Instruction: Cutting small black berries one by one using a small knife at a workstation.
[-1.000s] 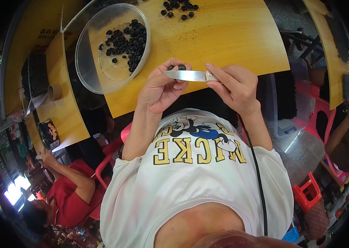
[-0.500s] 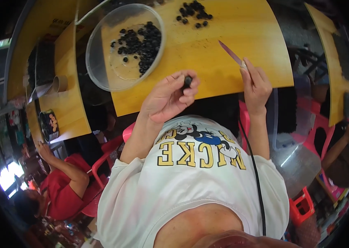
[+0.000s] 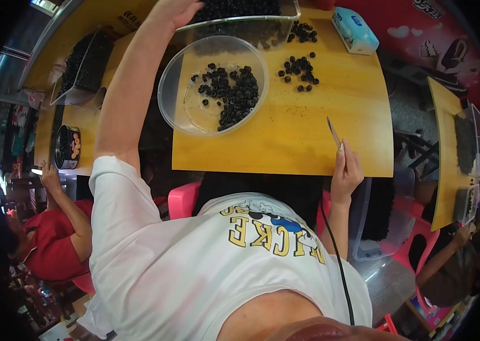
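Observation:
My left arm stretches far up the table, and my left hand [image 3: 176,11] is at the left end of a clear bin [image 3: 282,21] heaped with small black round pieces. The top edge cuts that hand off, so what its fingers hold, if anything, cannot be made out. In my right hand [image 3: 348,170], above the table's near right part, is a small knife [image 3: 332,132], blade pointing up and away. A round clear tub [image 3: 166,102] holds many black pieces [image 3: 240,94]. Loose black pieces [image 3: 299,71] lie right of it on the yellow table [image 3: 285,145].
A blue tissue pack [image 3: 355,31] stands at the far right of the table. A pink chair [image 3: 183,200] is close by me. A clear bin [image 3: 385,216] is at my right. A person in red [image 3: 61,244] sits at the left; another person's arm [image 3: 444,256] shows at the right.
My left hand, which held a small black piece before my chest, has swung up and away to the far bin. My right hand has lowered slightly with the knife. The view has shifted.

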Demonstrator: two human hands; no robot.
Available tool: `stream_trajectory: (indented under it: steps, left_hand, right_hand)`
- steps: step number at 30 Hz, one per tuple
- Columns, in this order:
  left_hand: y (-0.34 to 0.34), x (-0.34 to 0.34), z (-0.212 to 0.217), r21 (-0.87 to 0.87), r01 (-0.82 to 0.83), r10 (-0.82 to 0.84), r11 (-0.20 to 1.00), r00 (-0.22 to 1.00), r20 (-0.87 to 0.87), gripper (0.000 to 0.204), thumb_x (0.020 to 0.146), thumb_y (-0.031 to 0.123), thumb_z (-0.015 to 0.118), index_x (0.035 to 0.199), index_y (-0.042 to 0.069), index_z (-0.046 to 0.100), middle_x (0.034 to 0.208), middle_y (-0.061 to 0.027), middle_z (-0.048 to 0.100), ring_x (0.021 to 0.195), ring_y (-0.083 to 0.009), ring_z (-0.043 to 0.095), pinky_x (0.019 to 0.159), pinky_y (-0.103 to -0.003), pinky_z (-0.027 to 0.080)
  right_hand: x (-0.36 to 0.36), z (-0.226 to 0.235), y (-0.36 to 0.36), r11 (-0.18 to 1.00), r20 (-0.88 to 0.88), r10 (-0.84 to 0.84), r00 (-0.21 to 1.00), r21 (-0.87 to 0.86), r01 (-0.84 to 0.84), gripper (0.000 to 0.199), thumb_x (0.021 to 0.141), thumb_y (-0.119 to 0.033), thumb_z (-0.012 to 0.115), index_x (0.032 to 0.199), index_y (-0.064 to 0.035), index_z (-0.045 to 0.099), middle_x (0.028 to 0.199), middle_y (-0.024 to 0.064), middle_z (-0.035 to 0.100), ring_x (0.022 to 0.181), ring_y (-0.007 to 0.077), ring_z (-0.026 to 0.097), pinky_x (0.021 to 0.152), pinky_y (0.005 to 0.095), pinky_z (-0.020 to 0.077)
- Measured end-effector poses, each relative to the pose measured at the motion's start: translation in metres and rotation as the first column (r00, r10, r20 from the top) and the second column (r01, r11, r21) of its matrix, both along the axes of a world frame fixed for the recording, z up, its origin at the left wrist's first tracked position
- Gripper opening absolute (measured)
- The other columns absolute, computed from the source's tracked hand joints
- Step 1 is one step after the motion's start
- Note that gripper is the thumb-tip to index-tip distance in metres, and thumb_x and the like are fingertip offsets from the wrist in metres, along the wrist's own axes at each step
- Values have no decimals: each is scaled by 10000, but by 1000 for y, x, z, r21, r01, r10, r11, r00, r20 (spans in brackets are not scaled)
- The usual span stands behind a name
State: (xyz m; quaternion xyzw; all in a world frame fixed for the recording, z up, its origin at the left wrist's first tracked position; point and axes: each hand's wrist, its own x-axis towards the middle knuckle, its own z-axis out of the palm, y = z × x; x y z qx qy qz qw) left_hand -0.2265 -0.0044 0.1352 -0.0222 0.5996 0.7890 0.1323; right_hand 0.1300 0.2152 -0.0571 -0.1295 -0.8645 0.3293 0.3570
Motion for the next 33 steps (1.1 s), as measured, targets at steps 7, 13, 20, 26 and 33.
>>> stream_trajectory:
  steps: [7, 13, 20, 26, 33]
  left_hand:
    - [-40, 17, -49, -753, 176, -566, 634, 769, -297, 209, 899, 130, 599, 1044, -10, 655, 840, -80, 677, 747, -144, 657, 672, -264, 534]
    - [-55, 26, -128, -975, -133, -719, 176, 660, -220, 211, 822, 81, 617, 1006, 3, 687, 878, -178, 682, 828, -321, 665, 765, -385, 522]
    - [-57, 29, -150, -970, -238, -800, 57, 570, -187, 189, 835, 75, 560, 968, -18, 659, 942, -231, 633, 936, -395, 601, 813, -440, 492]
    - [-48, 51, -109, -908, 85, -659, 409, 717, -230, 166, 869, 48, 575, 1006, -15, 644, 946, -160, 664, 887, -284, 653, 756, -369, 520]
    - [-18, 164, -67, 473, 525, -649, 707, 748, 141, 252, 893, -7, 581, 1144, -23, 597, 1034, -151, 658, 928, -193, 661, 845, -276, 560]
  right_hand:
    - [-3, -3, 2, 1000, -25, 22, 999, -1, -23, 230, 923, -84, 590, 1119, 20, 650, 747, 88, 560, 646, 173, 533, 588, 276, 422]
    - [-7, -1, 3, 998, -7, 59, 998, -1, -59, 215, 910, -73, 605, 1095, 26, 655, 747, 90, 567, 639, 165, 536, 576, 264, 418]
    - [-4, -2, 2, 998, -17, 66, 998, -4, -66, 241, 846, -44, 671, 1079, 17, 668, 720, 107, 576, 583, 185, 535, 536, 276, 425]
    - [3, 7, 2, 996, -26, 77, 997, -37, -78, 239, 845, -32, 666, 1078, 22, 666, 712, 108, 569, 583, 184, 529, 537, 271, 421]
    - [1, 42, -1, 980, -25, 86, 996, -180, -89, 205, 892, -28, 590, 1073, 37, 661, 731, 67, 576, 639, 122, 516, 581, 240, 395]
